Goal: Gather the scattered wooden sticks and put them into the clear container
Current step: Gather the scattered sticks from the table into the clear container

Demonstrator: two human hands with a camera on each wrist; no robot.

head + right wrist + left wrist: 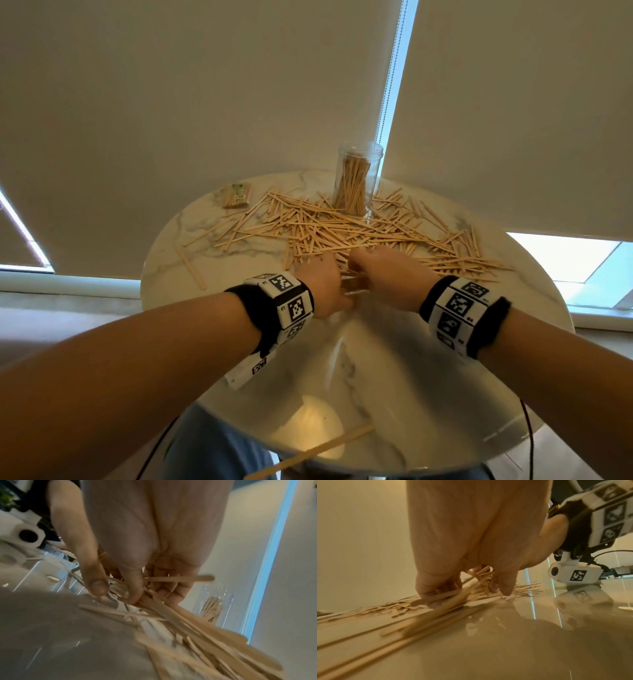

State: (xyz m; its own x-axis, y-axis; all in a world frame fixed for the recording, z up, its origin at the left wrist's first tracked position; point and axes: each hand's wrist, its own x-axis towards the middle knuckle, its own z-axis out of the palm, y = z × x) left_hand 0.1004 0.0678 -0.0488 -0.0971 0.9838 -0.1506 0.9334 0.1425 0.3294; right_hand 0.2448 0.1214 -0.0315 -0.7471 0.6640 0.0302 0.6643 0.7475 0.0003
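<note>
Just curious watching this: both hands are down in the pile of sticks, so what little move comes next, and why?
Probably close both hands on that bunch and lift it. The left hand and right hand already curl round wooden sticks at the pile's near edge, and the clear container stands open behind.

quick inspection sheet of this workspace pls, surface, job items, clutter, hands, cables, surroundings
surface: round glossy marble-look table, near half mostly bare.
job's things: wooden sticks scattered in a heap across the far half; clear container upright behind the heap, lid off, already partly filled with sticks.
clutter: small wrapped pack of sticks at the far left; one stick lying apart at the left; one long stick over the near edge.
hands: left hand and right hand side by side at the heap's near edge, both curled round a bundle of sticks.
cables: thin dark cable hanging from the right wrist.
surroundings: drawn roller blinds, daylight in the gaps.
</note>
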